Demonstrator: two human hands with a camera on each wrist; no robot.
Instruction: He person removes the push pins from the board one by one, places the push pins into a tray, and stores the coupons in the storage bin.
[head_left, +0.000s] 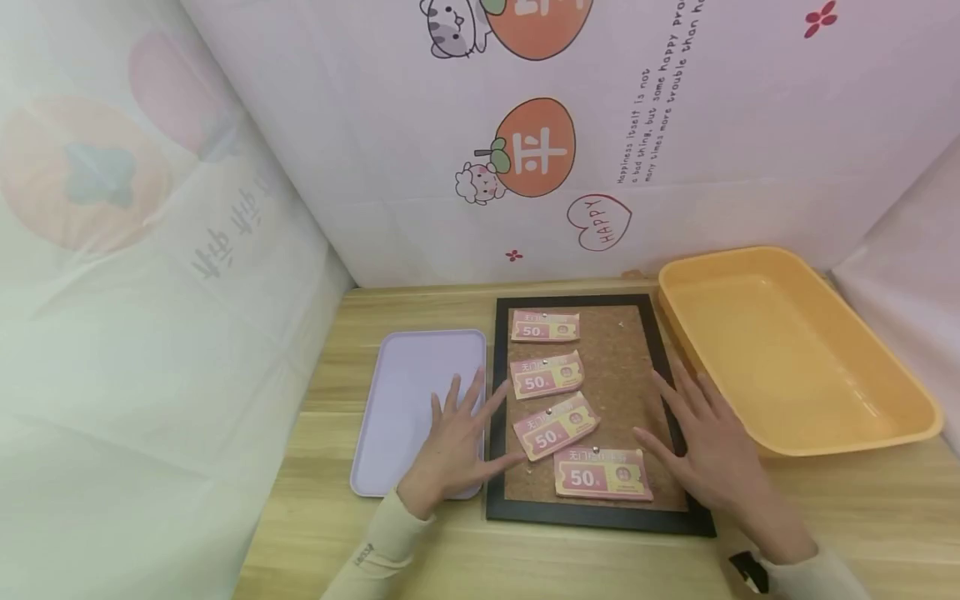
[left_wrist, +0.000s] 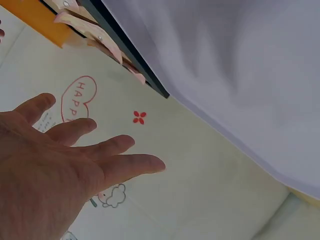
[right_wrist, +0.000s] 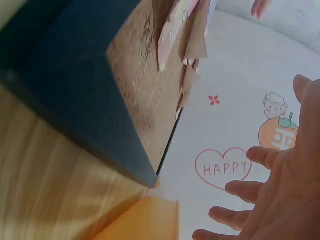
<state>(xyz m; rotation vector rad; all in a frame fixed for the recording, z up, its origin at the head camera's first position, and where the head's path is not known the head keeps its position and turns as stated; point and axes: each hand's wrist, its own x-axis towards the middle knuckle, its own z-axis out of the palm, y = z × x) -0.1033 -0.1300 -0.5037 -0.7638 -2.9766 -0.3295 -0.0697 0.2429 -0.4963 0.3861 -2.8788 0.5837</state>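
Note:
A black-framed cork board lies flat on the table with several pink and yellow coupons pinned to it in a column. The top coupon sits straight, the third coupon is tilted, and the lowest coupon is offset to the right. My left hand hovers over the board's left edge and the lilac tray, fingers spread, holding nothing. Over the board's right edge my right hand is likewise spread with nothing in it. Both palms show bare in the wrist views, being absent of any object.
To the right of the board stands a deep yellow plastic basin, close to the board's frame. A printed white cloth hangs behind the wooden table and along its sides. Small pins stick in the cork.

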